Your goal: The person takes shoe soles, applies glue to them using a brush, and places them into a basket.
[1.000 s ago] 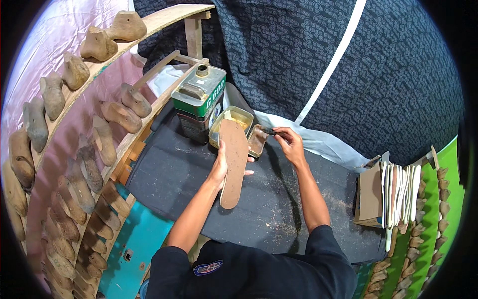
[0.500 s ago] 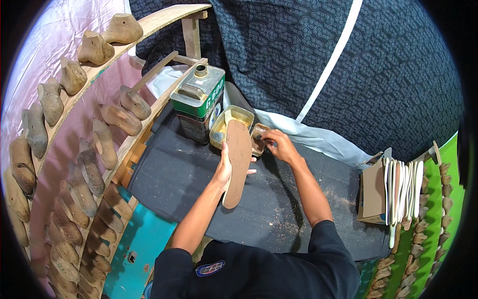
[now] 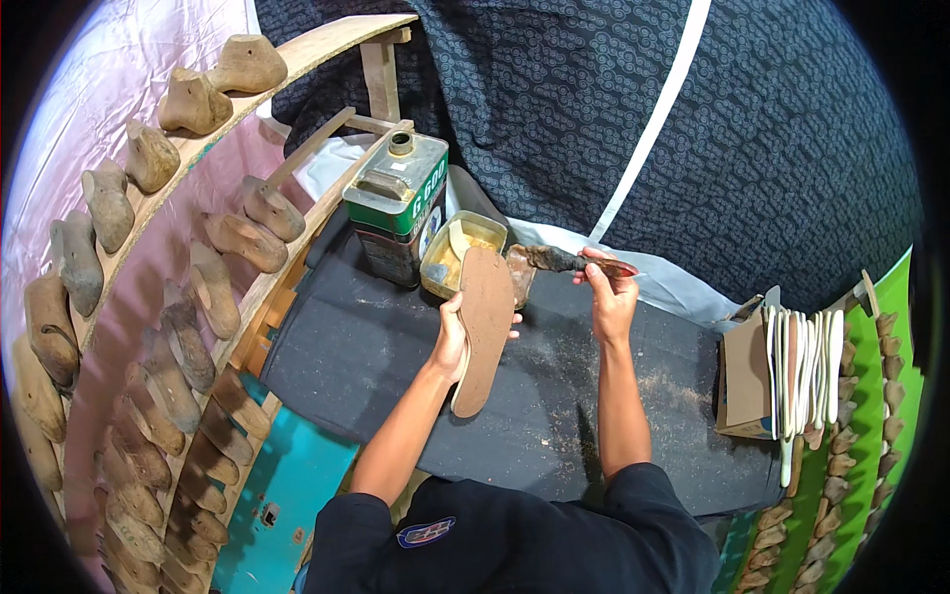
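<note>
Upright in my left hand is a brown insole with a pale edge, gripped by its left side, the thumb at its edge and fingertips showing past the right side. My right hand pinches the reddish end of a brush, its other part dark and crusted. The brush lies sideways, its far end over a small glue-stained container right of the insole. Whether its tip touches that container, I cannot tell. Behind the insole stands a yellowish plastic tub with residue inside.
A green and dark metal can stands left of the tub on the dark, dusty tabletop. Wooden shoe lasts line shelves at left. At right, a cardboard box sits beside a bundle of white-edged soles. Patterned dark cloth hangs behind.
My right hand has moved right, away from the small container, and now holds the brush by its reddish end. The insole stays in my left hand, shifted slightly.
</note>
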